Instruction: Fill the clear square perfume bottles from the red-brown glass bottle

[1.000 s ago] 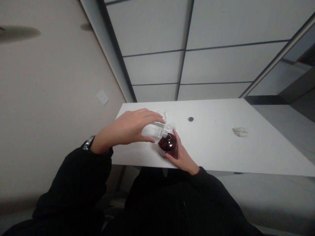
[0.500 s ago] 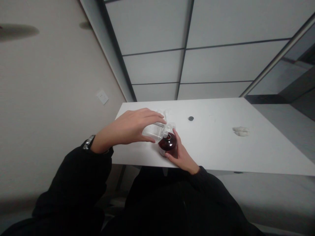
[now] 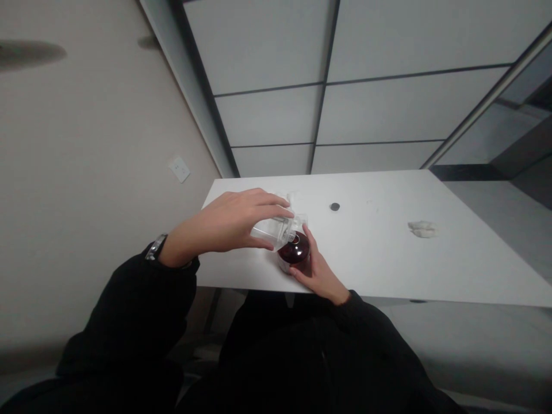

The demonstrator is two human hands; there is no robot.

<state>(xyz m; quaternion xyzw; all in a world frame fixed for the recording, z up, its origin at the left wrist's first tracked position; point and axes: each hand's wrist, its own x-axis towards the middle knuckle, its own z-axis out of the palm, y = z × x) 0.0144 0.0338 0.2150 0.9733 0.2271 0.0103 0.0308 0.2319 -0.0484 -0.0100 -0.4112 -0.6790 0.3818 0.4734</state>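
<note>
My left hand (image 3: 241, 221) is wrapped round a clear bottle (image 3: 271, 231), tilted so that its neck points right and down. The mouth of that bottle is at the opening of a dark red-brown bottle (image 3: 297, 249), which stands upright near the table's front edge. Around the right side of the dark bottle my right hand (image 3: 319, 270) is closed, thumb in front and fingers behind. Whether liquid is flowing between the two I cannot tell. Just behind them a clear pump top (image 3: 294, 198) shows in part, mostly hidden by my left hand.
A small round dark cap (image 3: 335, 206) lies on the white table (image 3: 366, 259), behind and right of the bottles. Farther right is a crumpled whitish cloth or tissue (image 3: 423, 229). A wall with a socket (image 3: 179, 169) stands at the left, panelled doors (image 3: 271, 118) behind.
The clear bottle is tipped slightly differently in my left hand, its mouth still at the dark bottle's opening. My right hand keeps its hold; the view has shifted very slightly.
</note>
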